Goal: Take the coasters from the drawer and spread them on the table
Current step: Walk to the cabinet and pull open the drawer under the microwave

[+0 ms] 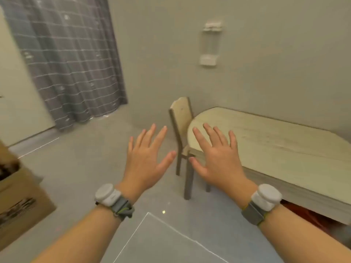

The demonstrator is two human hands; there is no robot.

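My left hand (146,156) and my right hand (216,156) are held out in front of me at mid-frame, palms down, fingers spread, holding nothing. Each wrist wears a grey strap with a white round device. A light wooden table (275,149) with a rounded end stands at the right against the wall; my right hand hovers over its near-left rounded end. No coasters and no drawer show in this view.
A small wooden chair (182,120) is tucked at the table's left end. A cardboard box (20,198) sits on the floor at the left edge. A grey checked curtain (72,63) hangs at the back left. Something orange (303,213) lies under the table.
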